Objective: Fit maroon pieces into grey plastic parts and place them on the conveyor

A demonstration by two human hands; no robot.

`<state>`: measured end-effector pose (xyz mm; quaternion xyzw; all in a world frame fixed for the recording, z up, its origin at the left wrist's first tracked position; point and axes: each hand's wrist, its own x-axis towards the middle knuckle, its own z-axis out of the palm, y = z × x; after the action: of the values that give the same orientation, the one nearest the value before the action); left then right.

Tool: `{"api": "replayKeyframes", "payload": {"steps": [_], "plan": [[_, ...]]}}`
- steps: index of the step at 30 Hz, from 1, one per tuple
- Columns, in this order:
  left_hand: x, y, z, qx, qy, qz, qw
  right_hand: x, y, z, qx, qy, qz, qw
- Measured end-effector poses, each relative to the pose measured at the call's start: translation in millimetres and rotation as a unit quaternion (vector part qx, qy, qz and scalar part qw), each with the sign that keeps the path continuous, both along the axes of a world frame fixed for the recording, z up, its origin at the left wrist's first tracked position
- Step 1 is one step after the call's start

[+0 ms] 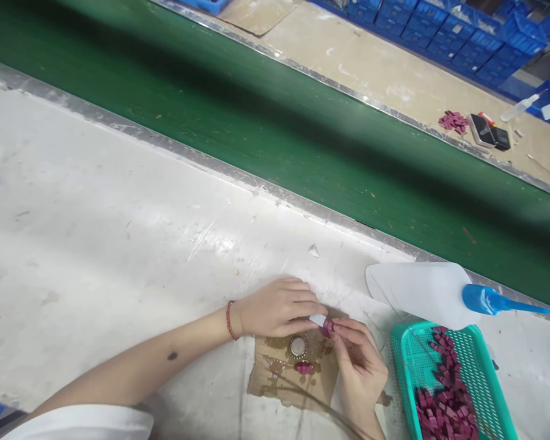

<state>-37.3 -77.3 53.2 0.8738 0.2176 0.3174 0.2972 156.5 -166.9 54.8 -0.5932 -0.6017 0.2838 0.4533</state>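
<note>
your left hand (282, 307) has its fingers closed on a small white piece (318, 319), which meets the maroon block (327, 328) that your right hand (360, 370) pinches between thumb and fingertips, just above stained cardboard (263, 373). a round cap (297, 347) lies on that cardboard; a green basket (491, 376) sits beside your right hand.

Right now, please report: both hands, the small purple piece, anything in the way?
Right hand pinching purple piece. Left hand at adjoining white piece, grip unclear. No obstruction visible; turquoise basket right of hands.
</note>
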Motion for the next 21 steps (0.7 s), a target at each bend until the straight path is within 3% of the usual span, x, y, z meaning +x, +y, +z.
{"api": "replayKeyframes", "payload": {"steps": [11,18,21], "plan": [[-1,-1,1.7,0.033,0.047,-0.014,0.998,-5,5,12.8,0.038,-0.032,0.017,0.999],[-1,-3,1.5,0.025,0.054,-0.012,0.998,-6,4,8.5,0.029,-0.037,0.018,0.999],[-1,-4,0.6,-0.011,0.024,-0.003,1.0,-6,3,6.7,0.039,-0.029,0.006,0.999]]}}
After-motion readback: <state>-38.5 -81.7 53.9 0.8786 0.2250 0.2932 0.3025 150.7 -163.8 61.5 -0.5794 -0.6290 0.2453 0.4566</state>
